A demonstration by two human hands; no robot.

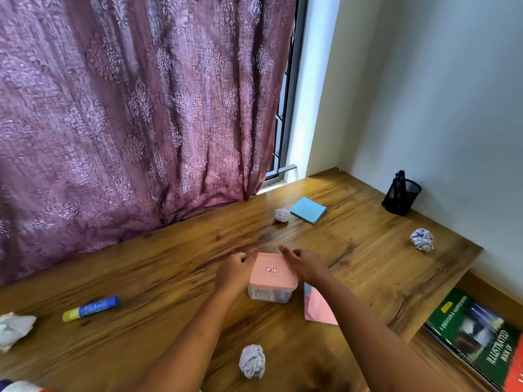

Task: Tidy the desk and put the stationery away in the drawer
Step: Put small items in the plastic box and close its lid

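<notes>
A small clear plastic box with a pink lid [270,271] stands on the wooden desk [169,264] in the middle of the view. My left hand [235,271] grips its left edge with curled fingers and the thumb at the lid's far corner. On the other side, my right hand [307,265] curls over the lid's right edge, thumb stretched along the far rim. A blue and yellow glue stick [90,308] lies to the left. A blue sticky-note pad [308,209] lies farther back. A pink pad [318,308] sits partly under my right forearm.
Crumpled paper balls lie at the back [282,215], the right [421,239], the front [252,362] and the left edge [14,329]. A black mesh pen holder [401,197] stands in the far right corner. Books [478,335] lie on a lower shelf at right. A purple curtain [127,123] hangs behind.
</notes>
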